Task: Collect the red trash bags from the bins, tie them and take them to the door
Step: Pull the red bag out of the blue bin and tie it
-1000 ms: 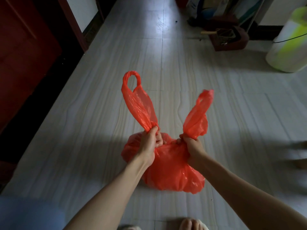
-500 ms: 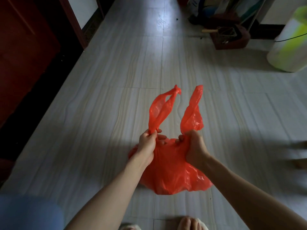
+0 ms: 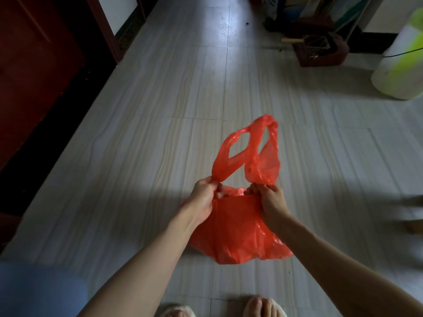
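Observation:
A full red trash bag (image 3: 238, 232) sits on the pale tiled floor in front of me. My left hand (image 3: 202, 199) pinches the base of the bag's left handle loop. My right hand (image 3: 271, 201) grips the base of the right handle loop. Both loops stand up above my hands and lean together, their tips touching or crossing at the top (image 3: 263, 124). The bag's mouth is gathered between my hands.
A dark red door (image 3: 34, 72) and its frame line the left side. At the far right stand a white and green container (image 3: 400, 62) and a dark red box of clutter (image 3: 320, 50). My slippered feet (image 3: 265, 307) show at the bottom edge.
The two handle loops, spread wide apart a second ago, have swung toward each other and now meet at their tips. My hands have drawn slightly apart and the bag has shifted right.

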`<state>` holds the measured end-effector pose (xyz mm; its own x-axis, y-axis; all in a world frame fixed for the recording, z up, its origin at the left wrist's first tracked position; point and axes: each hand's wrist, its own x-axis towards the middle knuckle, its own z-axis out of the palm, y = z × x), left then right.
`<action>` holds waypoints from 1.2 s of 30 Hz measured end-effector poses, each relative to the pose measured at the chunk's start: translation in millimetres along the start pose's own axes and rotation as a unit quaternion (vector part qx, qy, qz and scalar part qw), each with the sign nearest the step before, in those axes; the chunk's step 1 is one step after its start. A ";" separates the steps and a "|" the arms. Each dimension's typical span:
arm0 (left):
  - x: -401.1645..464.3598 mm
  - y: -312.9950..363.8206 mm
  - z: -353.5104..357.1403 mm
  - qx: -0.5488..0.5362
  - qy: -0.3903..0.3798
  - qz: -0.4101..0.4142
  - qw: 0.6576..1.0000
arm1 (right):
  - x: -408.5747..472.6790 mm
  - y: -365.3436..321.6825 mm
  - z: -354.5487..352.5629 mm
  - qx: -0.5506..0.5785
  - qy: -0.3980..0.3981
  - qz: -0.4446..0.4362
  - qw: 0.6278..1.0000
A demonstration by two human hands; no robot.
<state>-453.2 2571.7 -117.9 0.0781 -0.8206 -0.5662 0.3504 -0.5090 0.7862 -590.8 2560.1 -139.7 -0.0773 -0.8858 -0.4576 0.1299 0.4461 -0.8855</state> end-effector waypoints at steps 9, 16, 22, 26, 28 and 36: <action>6.3 -9.5 -5.5 0.158 0.055 0.048 0.985 | -2.3 -5.1 8.1 -0.081 -0.115 -0.081 0.987; 7.9 -11.2 -6.3 0.168 0.088 0.076 0.979 | -2.7 -7.7 11.5 0.033 -0.099 -0.035 0.994; 9.0 -15.4 -8.6 0.176 -0.028 0.057 0.982 | -2.3 -3.2 21.3 -0.027 -0.003 -0.049 0.998; 11.3 -12.0 -19.4 0.073 -0.182 -0.013 0.980 | -4.8 -2.9 23.7 -0.156 -0.017 -0.121 0.980; 10.6 -12.0 -20.3 0.116 -0.129 0.014 0.985 | -9.7 -1.9 25.5 -0.228 -0.074 -0.168 0.956; 10.9 -2.9 -10.4 -0.041 0.054 -0.025 0.997 | -15.6 1.2 27.6 -0.118 -0.059 -0.030 0.991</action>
<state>-443.6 2566.9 -128.9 0.1577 -0.7599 -0.6306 0.4312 -0.5215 0.7363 -562.2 2570.9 -131.4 0.0406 -0.9144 -0.4028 -0.1068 0.3968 -0.9117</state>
